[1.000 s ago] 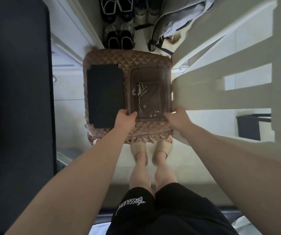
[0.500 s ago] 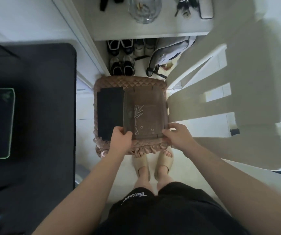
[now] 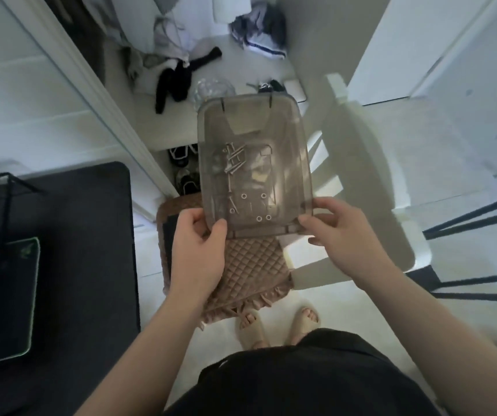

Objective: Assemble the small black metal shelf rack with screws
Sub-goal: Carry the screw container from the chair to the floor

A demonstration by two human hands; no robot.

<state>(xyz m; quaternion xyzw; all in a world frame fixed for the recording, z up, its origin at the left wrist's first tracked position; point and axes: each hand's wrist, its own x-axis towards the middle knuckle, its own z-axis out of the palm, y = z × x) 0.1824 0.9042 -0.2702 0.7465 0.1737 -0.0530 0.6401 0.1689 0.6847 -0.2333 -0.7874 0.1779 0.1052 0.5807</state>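
I hold a clear, smoky plastic tray (image 3: 296,139) in the air above a brown quilted stool (image 3: 250,265). Several silver screws (image 3: 233,160) and small washers (image 3: 253,205) lie loose inside it. My left hand (image 3: 199,250) grips the tray's near left corner, thumb over the rim. My right hand (image 3: 340,232) pinches the near right corner. A flat black panel (image 3: 169,235) lies on the stool, mostly hidden behind my left hand. Black metal frame bars (image 3: 463,220) lean at the right edge.
A black desk (image 3: 85,265) with a green-edged mouse pad (image 3: 16,301) fills the left. A white chair (image 3: 361,181) stands right of the stool. Behind it are a white shelf with clothes and a glass bowl (image 3: 211,88), and shoes (image 3: 184,166) below.
Both hands have lifted the tray off the stool and raised it toward me. The view has tilted up, showing the shelf top and more of the desk.
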